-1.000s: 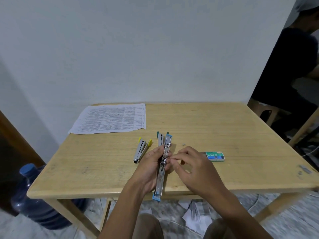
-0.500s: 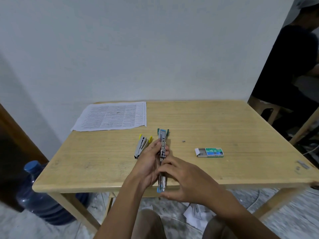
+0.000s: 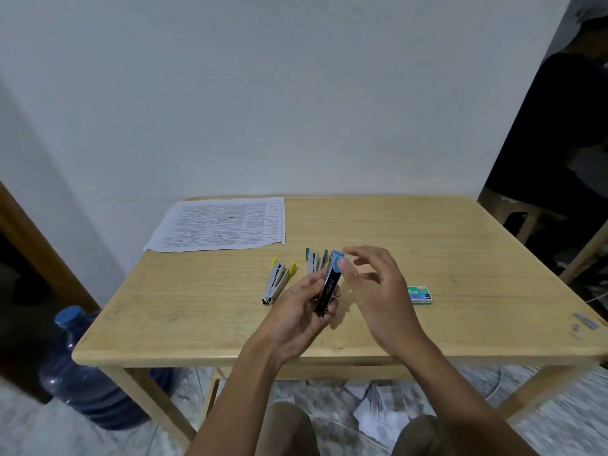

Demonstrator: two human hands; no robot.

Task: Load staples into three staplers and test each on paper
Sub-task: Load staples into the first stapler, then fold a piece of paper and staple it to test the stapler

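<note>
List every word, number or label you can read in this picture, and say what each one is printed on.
"0-1M", as far as it can be made out, its start hidden behind the right hand: on the green staple box.
White lettering on the blue-capped stapler in the left hand: too blurred to read.
Text on the printed sheet: too small to read.

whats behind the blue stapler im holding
A green-tipped metal stapler lies on the wooden table behind the blue-capped stapler in the left hand; its near end is covered.
</note>
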